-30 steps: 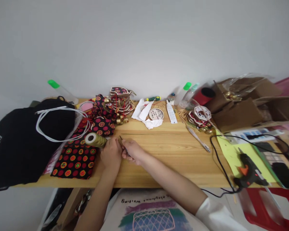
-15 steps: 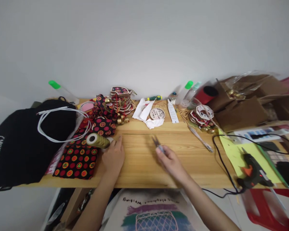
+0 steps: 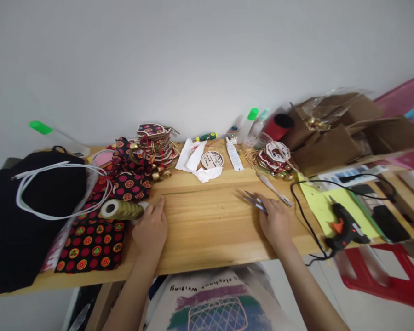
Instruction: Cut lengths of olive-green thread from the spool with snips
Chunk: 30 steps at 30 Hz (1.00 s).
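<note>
My left hand rests on the wooden table with its index finger stretched out and its fingers apart. That fingertip is by the left end of a thin dark line on the wood, which looks like thread. Beside the same hand a spool of olive thread lies tilted, its near end over patterned cloth. My right hand is closed around small scissors, their blades parted and pointing left, close to the line's right end. Whether this hand also pinches the thread is too fine to see.
Left are folded patterned cloth, a black bag and a white cable. Stacked ornaments with bells, tissue and a round wooden disc stand behind. Right are a tweezers-like tool, glue gun and cardboard boxes.
My right hand has moved to the right with the scissors, away from my left hand. The dark line shows longer now. My left hand stays beside the spool while the view has shifted.
</note>
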Motion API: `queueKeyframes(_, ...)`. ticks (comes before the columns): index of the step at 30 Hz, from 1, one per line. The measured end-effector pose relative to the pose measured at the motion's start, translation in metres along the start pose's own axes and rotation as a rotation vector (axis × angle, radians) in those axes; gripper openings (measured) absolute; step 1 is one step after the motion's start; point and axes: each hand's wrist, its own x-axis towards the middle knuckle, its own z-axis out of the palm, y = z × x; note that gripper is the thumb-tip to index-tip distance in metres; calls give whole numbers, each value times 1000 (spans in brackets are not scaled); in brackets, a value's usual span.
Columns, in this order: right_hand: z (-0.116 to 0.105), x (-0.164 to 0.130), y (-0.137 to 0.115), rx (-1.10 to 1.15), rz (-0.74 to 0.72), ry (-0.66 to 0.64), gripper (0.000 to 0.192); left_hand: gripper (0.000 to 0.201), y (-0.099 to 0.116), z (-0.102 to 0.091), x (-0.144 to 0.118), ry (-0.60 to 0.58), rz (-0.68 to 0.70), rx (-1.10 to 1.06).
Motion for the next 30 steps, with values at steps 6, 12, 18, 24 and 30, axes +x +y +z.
queueKeyframes(6,2,2,-6,-88,-12,-62,44,42,-2,4,-1,76,11,-59)
queueKeyframes(12,-4,7,-13,-189,-8,-81,44,41,-3,5,-2,100,31,-97)
queueKeyframes(18,-4,8,-14,-240,-30,-94,42,42,1,1,-1,58,33,-70)
queueKeyframes(24,-4,9,-14,-257,-20,-106,42,44,3,-3,0,-11,46,-59)
queueKeyframes(30,-5,11,-16,-273,-26,-101,41,46,5,-4,1,-50,39,-18)
